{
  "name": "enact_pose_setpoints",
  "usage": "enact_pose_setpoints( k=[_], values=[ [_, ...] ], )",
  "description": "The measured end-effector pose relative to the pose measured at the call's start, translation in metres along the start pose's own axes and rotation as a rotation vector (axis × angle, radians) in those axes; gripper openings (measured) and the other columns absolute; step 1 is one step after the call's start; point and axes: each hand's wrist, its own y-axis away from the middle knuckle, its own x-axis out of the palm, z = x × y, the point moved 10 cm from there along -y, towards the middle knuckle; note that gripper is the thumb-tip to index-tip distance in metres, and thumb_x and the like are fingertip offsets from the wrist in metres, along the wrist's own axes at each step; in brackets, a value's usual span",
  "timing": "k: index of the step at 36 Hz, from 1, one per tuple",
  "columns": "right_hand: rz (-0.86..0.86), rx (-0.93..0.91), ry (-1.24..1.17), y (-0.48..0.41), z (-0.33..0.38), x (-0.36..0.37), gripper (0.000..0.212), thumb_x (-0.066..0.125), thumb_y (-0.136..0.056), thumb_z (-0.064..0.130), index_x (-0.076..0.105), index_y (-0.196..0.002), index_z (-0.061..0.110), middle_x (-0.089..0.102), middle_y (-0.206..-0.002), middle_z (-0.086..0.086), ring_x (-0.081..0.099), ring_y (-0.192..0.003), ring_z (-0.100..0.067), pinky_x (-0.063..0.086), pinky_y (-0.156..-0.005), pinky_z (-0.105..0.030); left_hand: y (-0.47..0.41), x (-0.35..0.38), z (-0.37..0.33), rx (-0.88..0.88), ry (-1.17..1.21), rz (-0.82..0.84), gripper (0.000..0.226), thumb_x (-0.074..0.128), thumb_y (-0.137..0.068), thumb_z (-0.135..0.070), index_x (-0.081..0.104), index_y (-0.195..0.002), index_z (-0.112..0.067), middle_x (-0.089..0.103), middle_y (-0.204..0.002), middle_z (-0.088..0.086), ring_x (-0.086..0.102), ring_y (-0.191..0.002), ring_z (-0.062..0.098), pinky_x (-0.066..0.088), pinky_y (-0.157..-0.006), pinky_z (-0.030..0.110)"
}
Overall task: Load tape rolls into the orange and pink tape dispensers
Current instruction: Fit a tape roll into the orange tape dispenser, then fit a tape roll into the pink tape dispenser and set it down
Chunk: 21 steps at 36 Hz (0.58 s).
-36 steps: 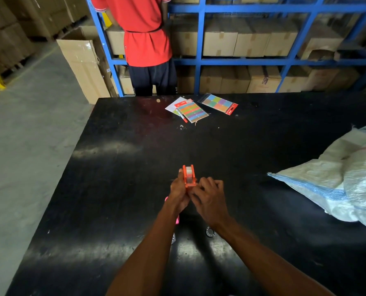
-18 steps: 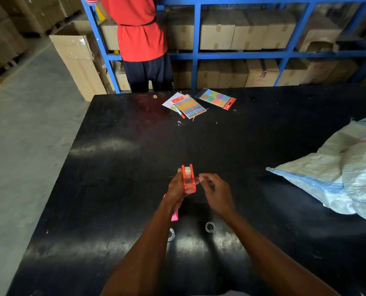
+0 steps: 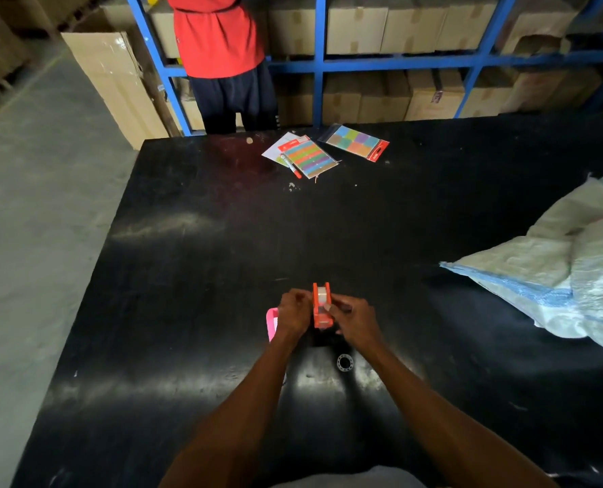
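1. Head view: the left hand [image 3: 294, 313] and right hand [image 3: 354, 320] both grip the orange tape dispenser [image 3: 321, 306] from opposite sides, above the glossy black surface [image 3: 194, 276].
2. A clear tape roll [image 3: 323, 294] sits between the dispenser's hard plastic walls, by the right fingers [image 3: 335, 306].
3. The pink tape dispenser [image 3: 272, 324] lies just left of the left fingers, mostly hidden by the wrist.
4. A small ring-shaped spare roll [image 3: 344, 363] lies nearer than the right fingers; its details are unclear.
5. A woven white sack [image 3: 557, 276], cut off, lies well right.
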Motion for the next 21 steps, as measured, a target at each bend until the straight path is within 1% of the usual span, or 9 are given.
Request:
enact_pose_setpoints(
  k=[2, 5, 8, 10, 12, 14, 15, 17, 21],
  values=[
    [0.004, -0.009, 0.056, -0.003, -0.007, 0.002, 0.026, 0.07, -0.085, 0.042, 0.075, -0.108, 0.032, 0.079, -0.091, 0.005, 0.074, -0.078, -0.008, 0.062, -0.07, -0.039, 0.005, 0.0, 0.005, -0.026, -0.032, -0.01, 0.012, 0.057, -0.083, -0.002, 0.067, -0.082, -0.008, 0.072, -0.081, 0.008, 0.065, -0.073, 0.019, 0.054, -0.065, 0.025],
    [0.026, 0.005, 0.179, -0.008, -0.022, 0.01, 0.029, 0.067, -0.083, 0.048, 0.078, -0.103, 0.029, 0.079, -0.089, 0.002, 0.072, -0.078, -0.008, 0.057, -0.07, -0.031, 0.009, 0.008, 0.021, -0.065, -0.101, 0.047, 0.019, 0.057, -0.084, -0.005, 0.073, -0.095, -0.007, 0.075, -0.092, 0.01, 0.067, -0.083, 0.019, 0.057, -0.076, 0.033],
    [0.077, 0.05, 0.219, -0.006, -0.038, 0.022, 0.022, 0.07, -0.086, 0.039, 0.079, -0.098, 0.024, 0.079, -0.087, 0.001, 0.072, -0.079, -0.008, 0.049, -0.063, -0.015, 0.017, 0.014, 0.03, -0.095, -0.14, 0.115, 0.024, 0.052, -0.091, -0.008, 0.068, -0.108, -0.005, 0.071, -0.103, 0.008, 0.06, -0.084, 0.014, 0.046, -0.07, 0.021],
    [0.086, 0.065, 0.255, -0.006, -0.048, 0.027, 0.019, 0.071, -0.086, 0.036, 0.079, -0.099, 0.023, 0.079, -0.09, 0.002, 0.07, -0.079, -0.004, 0.043, -0.06, -0.008, 0.017, 0.019, 0.035, -0.098, -0.148, 0.143, 0.026, 0.049, -0.093, -0.006, 0.066, -0.113, -0.002, 0.069, -0.106, 0.009, 0.059, -0.082, 0.012, 0.045, -0.059, 0.011],
    [0.077, 0.071, 0.275, -0.004, -0.052, 0.028, 0.022, 0.071, -0.085, 0.039, 0.079, -0.099, 0.024, 0.079, -0.089, 0.002, 0.069, -0.079, -0.004, 0.043, -0.059, -0.01, 0.018, 0.022, 0.038, -0.091, -0.154, 0.162, 0.027, 0.048, -0.094, -0.006, 0.064, -0.115, -0.001, 0.068, -0.107, 0.007, 0.061, -0.081, 0.012, 0.047, -0.059, 0.007],
    [0.07, 0.069, 0.267, -0.003, -0.054, 0.03, 0.029, 0.065, -0.082, 0.046, 0.079, -0.096, 0.024, 0.079, -0.084, 0.002, 0.069, -0.075, -0.006, 0.044, -0.058, -0.016, 0.016, 0.026, 0.043, -0.08, -0.181, 0.182, 0.029, 0.048, -0.095, -0.009, 0.064, -0.118, -0.005, 0.069, -0.116, 0.011, 0.067, -0.09, 0.017, 0.051, -0.071, 0.016],
    [0.065, 0.075, 0.26, -0.004, -0.055, 0.03, 0.031, 0.062, -0.08, 0.047, 0.079, -0.094, 0.025, 0.078, -0.081, 0.004, 0.069, -0.072, -0.005, 0.044, -0.057, -0.018, 0.015, 0.028, 0.044, -0.065, -0.175, 0.189, 0.029, 0.049, -0.094, -0.007, 0.064, -0.119, -0.004, 0.069, -0.118, 0.013, 0.068, -0.089, 0.014, 0.051, -0.071, 0.016],
    [0.061, 0.077, 0.253, -0.006, -0.057, 0.031, 0.025, 0.063, -0.082, 0.042, 0.079, -0.092, 0.027, 0.077, -0.077, 0.006, 0.068, -0.069, -0.003, 0.047, -0.058, -0.021, 0.015, 0.033, 0.044, -0.031, -0.163, 0.21, 0.03, 0.054, -0.091, 0.002, 0.063, -0.119, 0.001, 0.068, -0.116, 0.013, 0.066, -0.077, 0.001, 0.048, -0.065, 0.007],
    [0.081, 0.071, 0.254, -0.011, -0.065, 0.032, 0.013, 0.069, -0.084, 0.029, 0.08, -0.089, 0.025, 0.077, -0.076, 0.005, 0.071, -0.071, -0.006, 0.056, -0.066, -0.031, 0.014, 0.036, 0.038, 0.022, -0.185, 0.2, 0.03, 0.056, -0.089, 0.005, 0.062, -0.118, 0.003, 0.068, -0.107, 0.014, 0.06, -0.07, -0.003, 0.042, -0.054, -0.003]
  ],
)
